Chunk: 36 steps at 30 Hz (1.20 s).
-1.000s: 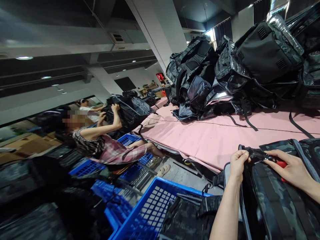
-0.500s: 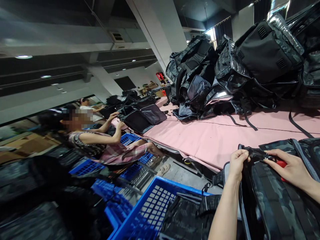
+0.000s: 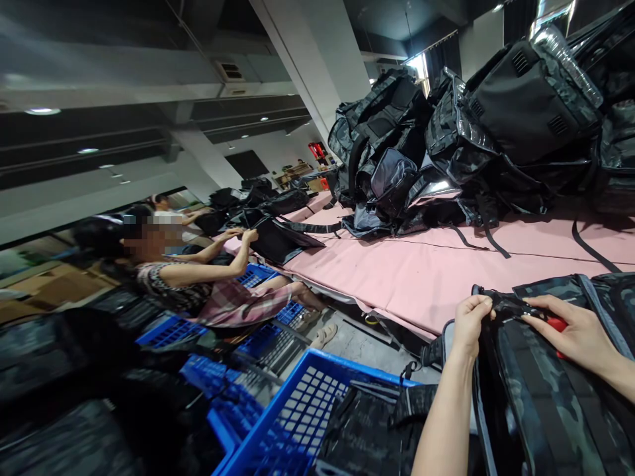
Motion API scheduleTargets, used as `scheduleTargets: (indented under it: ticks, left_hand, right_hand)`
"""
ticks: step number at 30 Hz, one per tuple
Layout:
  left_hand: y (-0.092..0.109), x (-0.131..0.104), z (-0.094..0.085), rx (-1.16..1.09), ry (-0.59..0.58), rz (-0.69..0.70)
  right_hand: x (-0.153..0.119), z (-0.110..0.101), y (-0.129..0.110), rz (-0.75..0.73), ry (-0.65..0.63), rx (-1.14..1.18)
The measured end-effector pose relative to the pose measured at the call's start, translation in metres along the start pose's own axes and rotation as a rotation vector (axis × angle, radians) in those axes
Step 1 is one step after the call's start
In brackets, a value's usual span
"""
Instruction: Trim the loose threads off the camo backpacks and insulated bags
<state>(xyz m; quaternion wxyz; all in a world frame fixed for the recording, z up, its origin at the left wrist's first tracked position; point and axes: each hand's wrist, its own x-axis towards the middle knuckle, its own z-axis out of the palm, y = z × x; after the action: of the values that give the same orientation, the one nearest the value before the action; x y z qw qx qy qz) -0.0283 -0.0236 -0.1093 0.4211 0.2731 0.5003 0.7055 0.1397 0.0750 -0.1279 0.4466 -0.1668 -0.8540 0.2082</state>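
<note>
A dark camouflage backpack (image 3: 550, 390) stands at the lower right, its grey-edged opening facing up and left. My left hand (image 3: 473, 320) pinches the top edge of the backpack between thumb and fingertips. Just to the right, my right hand (image 3: 578, 327) is closed round a red-handled tool (image 3: 557, 324), mostly hidden in the palm. The fingertips of that hand rest on the same top edge, where black strap or fabric bunches between the two hands. The working end of the tool cannot be made out.
A blue plastic crate (image 3: 317, 360) with dark bags stands left of my left arm. Beyond runs a pink-covered table (image 3: 397, 277), heaped with a pile of backpacks (image 3: 461, 145). A co-worker (image 3: 198, 271) sits at its far left side, handling a black bag (image 3: 278, 241). Dark bags (image 3: 59, 396) fill the lower left.
My hands and the backpack stay almost in place. The co-worker's hands have moved, and the bag in front of them has shifted and folded, with a strap now lying to its right.
</note>
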Motion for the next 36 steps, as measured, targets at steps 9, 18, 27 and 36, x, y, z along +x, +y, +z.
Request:
scheduleTargets:
  ticks: [9, 18, 27, 36]
  left_hand:
    - [0.004, 0.001, -0.003, 0.057, -0.062, -0.029]
    - [0.006, 0.011, -0.011, 0.061, -0.163, -0.129]
    - [0.007, 0.013, -0.009, 0.068, -0.18, -0.135]
    - [-0.003, 0.008, 0.001, 0.065, -0.106, -0.079]
  right_hand:
    - [0.001, -0.003, 0.004, -0.093, -0.024, -0.004]
    - [0.004, -0.005, 0.012, -0.222, -0.029, -0.064]
    - [0.006, -0.006, 0.014, -0.167, -0.066, -0.023]
    - [0.001, -0.001, 0.01, 0.204, -0.112, 0.173]
